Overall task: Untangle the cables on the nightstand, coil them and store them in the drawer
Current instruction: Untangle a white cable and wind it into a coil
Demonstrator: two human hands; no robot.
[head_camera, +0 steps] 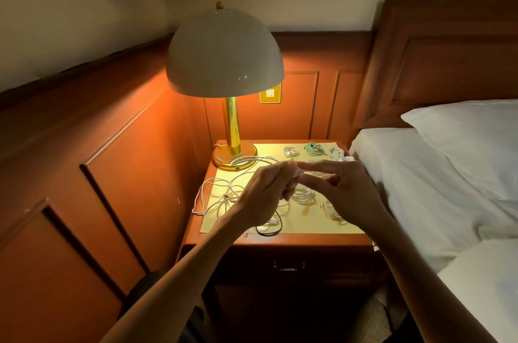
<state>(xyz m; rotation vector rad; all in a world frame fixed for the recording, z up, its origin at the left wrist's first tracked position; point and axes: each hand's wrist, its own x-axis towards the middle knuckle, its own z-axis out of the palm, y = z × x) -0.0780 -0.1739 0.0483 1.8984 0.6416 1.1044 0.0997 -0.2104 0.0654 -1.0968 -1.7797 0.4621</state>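
Snag risk: left hand (260,197) pinches the loose white cable (253,157), right hand's (347,191) hold unclear, slack trailing past the brass lamp base (224,159).

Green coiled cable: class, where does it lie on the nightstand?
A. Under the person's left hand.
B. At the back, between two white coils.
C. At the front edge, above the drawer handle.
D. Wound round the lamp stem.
B: the green coiled cable lies at the back of the nightstand, flanked by the lamp-side white coil and the bed-side white coil.
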